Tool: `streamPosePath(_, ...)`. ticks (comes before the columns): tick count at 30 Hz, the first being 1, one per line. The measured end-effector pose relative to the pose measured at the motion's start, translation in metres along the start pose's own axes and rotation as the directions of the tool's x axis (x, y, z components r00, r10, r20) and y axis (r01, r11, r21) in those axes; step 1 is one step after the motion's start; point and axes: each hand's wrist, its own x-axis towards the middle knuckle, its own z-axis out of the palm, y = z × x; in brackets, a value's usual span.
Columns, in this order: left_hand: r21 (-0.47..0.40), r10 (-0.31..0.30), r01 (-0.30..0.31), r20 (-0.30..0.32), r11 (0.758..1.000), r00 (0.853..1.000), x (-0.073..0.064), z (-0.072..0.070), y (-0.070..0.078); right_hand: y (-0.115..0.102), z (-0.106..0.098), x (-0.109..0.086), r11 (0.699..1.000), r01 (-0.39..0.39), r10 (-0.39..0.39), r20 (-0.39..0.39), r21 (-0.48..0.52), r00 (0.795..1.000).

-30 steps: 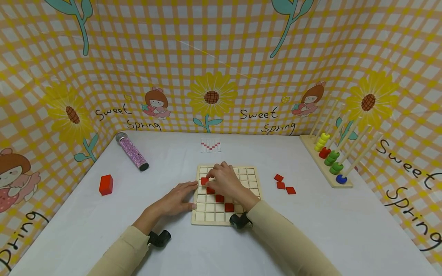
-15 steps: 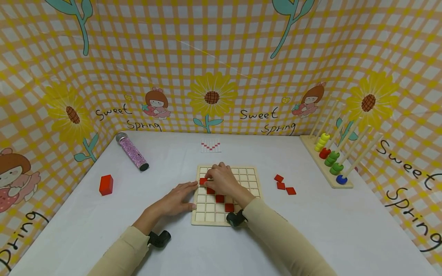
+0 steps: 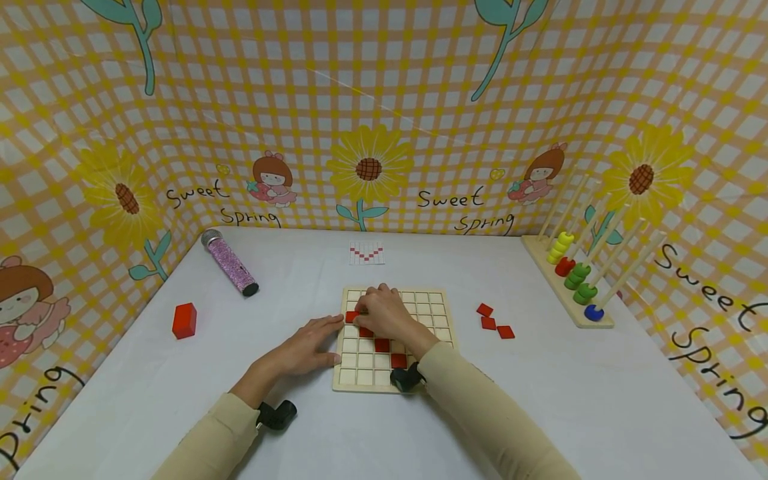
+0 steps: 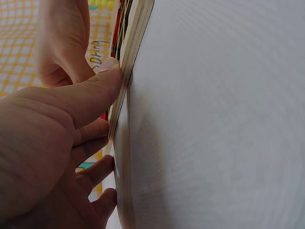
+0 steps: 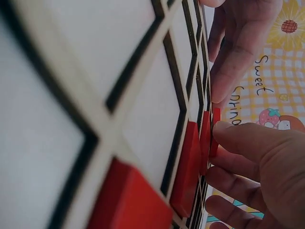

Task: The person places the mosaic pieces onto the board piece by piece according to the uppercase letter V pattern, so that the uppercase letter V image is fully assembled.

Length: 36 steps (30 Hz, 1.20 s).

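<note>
My right hand [image 3: 389, 313] pinches a red square tile [image 3: 351, 317] between thumb and fingers, over the left column of a wooden grid board [image 3: 365, 378]. In the right wrist view that tile [image 5: 216, 131] stands slightly proud of the board. Several red tiles, such as this red tile [image 3: 399, 361], sit in cells on a diagonal running down to the right. My left hand [image 3: 305, 347] rests along the board's left edge with its fingers spread. Its thumb [image 4: 102, 83] and fingertips touch the board's side in the left wrist view. The right hand hides some cells.
Loose red tiles [image 3: 489, 323] lie right of the board. A small card with a red V pattern [image 3: 366, 253] lies behind it. A glittery microphone [image 3: 231, 264] and a red block [image 3: 185, 321] are at left. At far right stands a peg rack with coloured beads [image 3: 578, 275].
My right hand and the pinched tile have shifted slightly left and toward me, to the board's leftmost column. The left hand has stayed in place.
</note>
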Motion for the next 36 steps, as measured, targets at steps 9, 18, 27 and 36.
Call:
streamPosePath(9, 0.003, -0.013, 0.013, -0.003, 1.000, 1.000, 0.000, -0.001, 0.002, 0.001, 0.001, 0.001, 1.000, 0.002, -0.002, 0.003, -0.011, 1.000)
streamPosePath(18, 0.004, -0.010, 0.010, -0.005, 1.000, 1.000, 0.000, 0.000, 0.001, 0.002, 0.002, 0.001, 1.000, 0.020, -0.020, -0.009, -0.020, 1.000)
streamPosePath(27, 0.000, -0.005, 0.005, -0.003, 1.000, 1.000, -0.001, 0.000, 0.001, 0.005, -0.012, -0.008, 1.000, 0.006, -0.007, -0.041, -0.016, 0.999)
streamPosePath(36, -0.004, -0.018, 0.018, -0.011, 1.000, 1.000, 0.000, 0.000, 0.002, 0.012, -0.028, -0.026, 1.000, -0.007, 0.007, -0.091, -0.002, 0.996)
